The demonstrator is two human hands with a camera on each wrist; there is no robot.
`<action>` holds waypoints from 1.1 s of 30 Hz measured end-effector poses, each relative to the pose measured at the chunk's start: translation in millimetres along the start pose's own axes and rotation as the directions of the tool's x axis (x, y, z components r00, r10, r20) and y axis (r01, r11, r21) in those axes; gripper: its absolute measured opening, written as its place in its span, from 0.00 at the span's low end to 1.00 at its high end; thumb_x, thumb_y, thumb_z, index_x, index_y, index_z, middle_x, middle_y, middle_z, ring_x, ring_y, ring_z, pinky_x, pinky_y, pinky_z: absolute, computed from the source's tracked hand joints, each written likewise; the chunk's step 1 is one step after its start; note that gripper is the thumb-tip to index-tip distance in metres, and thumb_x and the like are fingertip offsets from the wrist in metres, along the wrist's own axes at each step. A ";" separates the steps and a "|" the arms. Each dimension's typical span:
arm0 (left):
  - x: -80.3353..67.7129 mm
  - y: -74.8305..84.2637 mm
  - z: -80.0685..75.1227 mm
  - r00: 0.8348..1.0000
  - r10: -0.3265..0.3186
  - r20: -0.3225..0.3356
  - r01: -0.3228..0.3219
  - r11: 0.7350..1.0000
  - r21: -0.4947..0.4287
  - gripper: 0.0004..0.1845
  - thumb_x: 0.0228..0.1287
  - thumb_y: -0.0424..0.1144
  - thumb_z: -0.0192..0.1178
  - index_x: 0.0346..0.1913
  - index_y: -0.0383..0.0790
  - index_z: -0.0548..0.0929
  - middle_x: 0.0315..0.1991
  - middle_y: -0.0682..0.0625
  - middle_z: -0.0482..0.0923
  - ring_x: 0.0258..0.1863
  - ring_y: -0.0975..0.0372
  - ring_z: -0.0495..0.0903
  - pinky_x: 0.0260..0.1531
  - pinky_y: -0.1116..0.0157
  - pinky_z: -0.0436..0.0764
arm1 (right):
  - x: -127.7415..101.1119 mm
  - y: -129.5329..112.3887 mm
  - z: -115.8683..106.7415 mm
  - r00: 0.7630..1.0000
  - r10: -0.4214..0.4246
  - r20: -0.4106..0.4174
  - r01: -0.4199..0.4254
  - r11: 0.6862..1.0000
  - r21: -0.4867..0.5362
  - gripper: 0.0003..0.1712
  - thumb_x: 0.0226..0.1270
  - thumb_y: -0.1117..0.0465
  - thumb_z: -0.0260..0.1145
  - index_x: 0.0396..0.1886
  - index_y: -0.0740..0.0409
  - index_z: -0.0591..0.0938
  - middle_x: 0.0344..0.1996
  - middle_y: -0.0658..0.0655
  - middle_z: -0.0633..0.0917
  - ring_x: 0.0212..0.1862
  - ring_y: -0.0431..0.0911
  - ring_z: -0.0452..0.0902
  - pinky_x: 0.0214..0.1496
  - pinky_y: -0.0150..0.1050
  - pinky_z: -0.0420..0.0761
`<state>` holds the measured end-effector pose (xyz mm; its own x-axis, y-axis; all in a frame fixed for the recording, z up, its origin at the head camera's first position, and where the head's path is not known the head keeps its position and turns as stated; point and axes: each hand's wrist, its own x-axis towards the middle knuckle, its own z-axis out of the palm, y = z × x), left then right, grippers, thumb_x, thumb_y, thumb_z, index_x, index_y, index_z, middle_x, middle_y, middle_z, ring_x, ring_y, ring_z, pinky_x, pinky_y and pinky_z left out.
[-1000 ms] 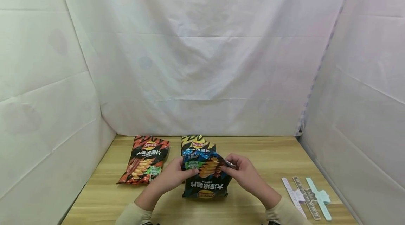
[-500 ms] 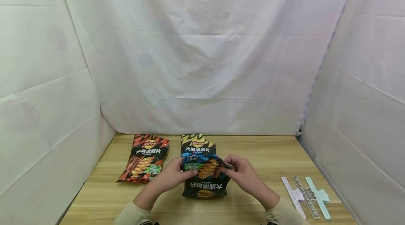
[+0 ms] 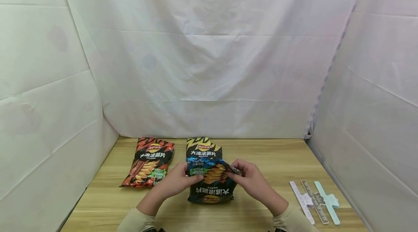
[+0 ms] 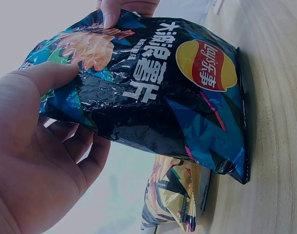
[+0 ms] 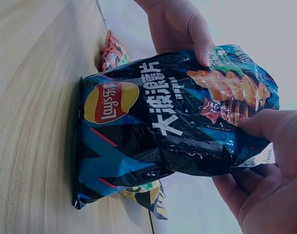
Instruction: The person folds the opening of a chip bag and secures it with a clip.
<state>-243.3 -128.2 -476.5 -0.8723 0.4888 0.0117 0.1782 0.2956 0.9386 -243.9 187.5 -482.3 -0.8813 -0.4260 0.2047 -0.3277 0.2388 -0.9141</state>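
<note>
A blue and black bag of potato chips (image 3: 212, 188) stands upside down at the front middle, its lower end on the table. My left hand (image 3: 179, 181) grips its left side, thumb on the printed face and fingers curled behind, as the left wrist view shows. My right hand (image 3: 251, 180) pinches the upper right corner, where the bag is folded and a bit of silvery lining (image 5: 263, 157) shows. Right behind it lies a yellow and black chip bag (image 3: 203, 147), partly hidden. To the left lies a red and black chip bag (image 3: 148, 163).
Three long-handled clips, one lilac (image 3: 303, 202), one dark (image 3: 315, 202) and one mint green (image 3: 327, 202), lie side by side at the front right of the wooden table (image 3: 271, 148). White cloth walls (image 3: 209, 61) enclose the back and both sides.
The blue bag's top edge has dropped slightly, showing more of the yellow bag behind. Both hands keep their hold in nearly the same place.
</note>
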 end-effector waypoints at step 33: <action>9.3 33.9 -13.3 0.979 0.204 -0.017 -0.200 0.972 0.119 0.07 0.83 0.46 0.68 0.55 0.51 0.86 0.53 0.49 0.81 0.40 0.57 0.79 0.40 0.58 0.80 | -4.3 4.7 -8.8 1.000 -0.014 0.009 0.014 1.000 0.019 0.11 0.82 0.60 0.73 0.47 0.66 0.86 0.44 0.59 0.90 0.39 0.48 0.85 0.39 0.39 0.82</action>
<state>-251.4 -124.5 -440.0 -0.8254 0.5248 0.2082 0.4022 0.2877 0.8692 -244.6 198.1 -484.4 -0.8735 -0.4371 0.2143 -0.3334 0.2165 -0.9176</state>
